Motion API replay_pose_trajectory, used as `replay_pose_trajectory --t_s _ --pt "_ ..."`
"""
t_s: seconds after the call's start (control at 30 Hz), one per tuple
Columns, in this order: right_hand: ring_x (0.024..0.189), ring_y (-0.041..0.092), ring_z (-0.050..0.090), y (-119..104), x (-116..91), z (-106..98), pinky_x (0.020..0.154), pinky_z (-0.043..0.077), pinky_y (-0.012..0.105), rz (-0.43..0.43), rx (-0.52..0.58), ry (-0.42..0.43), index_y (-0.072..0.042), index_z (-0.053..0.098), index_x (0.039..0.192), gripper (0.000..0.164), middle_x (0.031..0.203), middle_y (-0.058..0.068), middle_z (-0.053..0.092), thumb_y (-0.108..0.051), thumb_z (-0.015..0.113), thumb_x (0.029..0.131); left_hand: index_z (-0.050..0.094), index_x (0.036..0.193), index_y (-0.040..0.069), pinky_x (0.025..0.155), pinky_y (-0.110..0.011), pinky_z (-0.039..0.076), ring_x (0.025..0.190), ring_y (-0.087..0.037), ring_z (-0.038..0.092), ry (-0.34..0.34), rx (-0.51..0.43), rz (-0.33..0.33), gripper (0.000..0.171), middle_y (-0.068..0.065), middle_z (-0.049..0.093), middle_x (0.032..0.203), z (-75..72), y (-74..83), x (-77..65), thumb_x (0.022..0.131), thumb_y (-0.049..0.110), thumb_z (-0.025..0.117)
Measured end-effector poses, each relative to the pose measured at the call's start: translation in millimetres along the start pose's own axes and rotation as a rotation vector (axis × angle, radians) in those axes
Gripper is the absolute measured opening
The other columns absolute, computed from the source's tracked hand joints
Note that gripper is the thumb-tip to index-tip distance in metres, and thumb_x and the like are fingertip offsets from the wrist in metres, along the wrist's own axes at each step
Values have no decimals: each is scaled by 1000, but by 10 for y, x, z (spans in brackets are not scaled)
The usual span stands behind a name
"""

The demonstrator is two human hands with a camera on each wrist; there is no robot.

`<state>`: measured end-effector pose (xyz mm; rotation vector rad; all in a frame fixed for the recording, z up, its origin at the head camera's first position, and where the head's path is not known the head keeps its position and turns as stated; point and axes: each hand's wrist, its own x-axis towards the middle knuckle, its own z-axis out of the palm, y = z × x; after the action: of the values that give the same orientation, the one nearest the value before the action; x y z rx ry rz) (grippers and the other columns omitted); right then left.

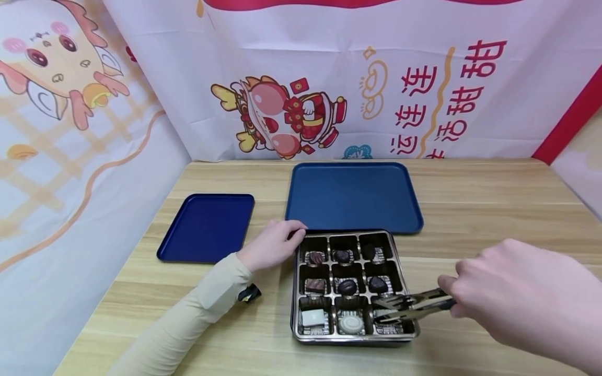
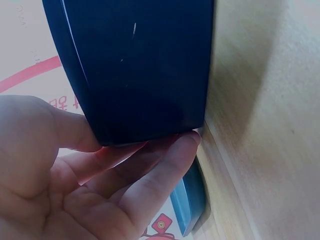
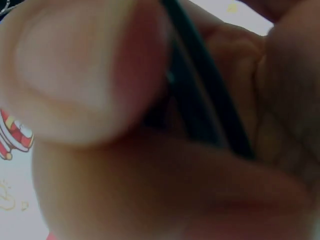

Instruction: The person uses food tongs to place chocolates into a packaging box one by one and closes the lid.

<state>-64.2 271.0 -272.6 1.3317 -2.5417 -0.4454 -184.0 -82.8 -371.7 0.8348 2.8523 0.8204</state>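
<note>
A chocolate box [image 1: 357,342] with a divided tray stands on the table, several of its compartments each holding one dark or white chocolate. At its far left corner my left hand [image 1: 273,244] grips the box; in the left wrist view the thumb and fingers touch the dark box wall [image 2: 140,75]. My right hand [image 1: 531,297] holds metal tongs [image 1: 418,305] from the right, their tips parted inside the near right compartment. No chocolate can be made out between the tips. A white round chocolate [image 1: 350,324] and a white rectangular chocolate [image 1: 312,317] sit in the near row.
Behind the box lies a blue tray [image 1: 352,196]. A smaller, darker blue tray [image 1: 209,227] lies to the left, beyond my left forearm. A small black object [image 1: 249,293] shows at my left sleeve. Printed cloth [image 1: 329,42] hangs behind the wooden table [image 1: 494,209].
</note>
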Motion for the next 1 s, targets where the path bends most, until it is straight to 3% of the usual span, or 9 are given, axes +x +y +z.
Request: replay_pose_trajectory --t_s 0.13,0.37,0.63,1.0 --pt "40 7 28 58 8 -3 37 27 31 49 56 4 -32 46 66 32 54 -16 30 -45 75 70 66 115 7 69 -24 44 55 -7 51 6 9 10 27 2 64 95 -8 14 14 101 19 47" --pt "47 -2 38 212 -13 3 38 28 29 18 139 155 -34 54 80 24 63 -26 33 -49 71 73 66 115 7 73 -24 43 64 -6 54 9 26 10 27 0 65 102 -12 28 26 100 18 47" --pt "53 -9 39 355 67 -45 41 33 24 54 197 184 -41 59 88 18 71 -33 38 -54 68 79 66 115 7 71 -24 43 56 -6 52 6 14 1 27 4 63 90 -8 14 1 101 18 47" --pt "56 -7 43 561 213 60 44 37 25 103 224 241 -35 69 95 21 75 -28 50 -46 73 77 65 117 6 67 -25 44 50 -7 50 -5 -3 -10 28 6 59 80 -4 20 -6 101 18 46"
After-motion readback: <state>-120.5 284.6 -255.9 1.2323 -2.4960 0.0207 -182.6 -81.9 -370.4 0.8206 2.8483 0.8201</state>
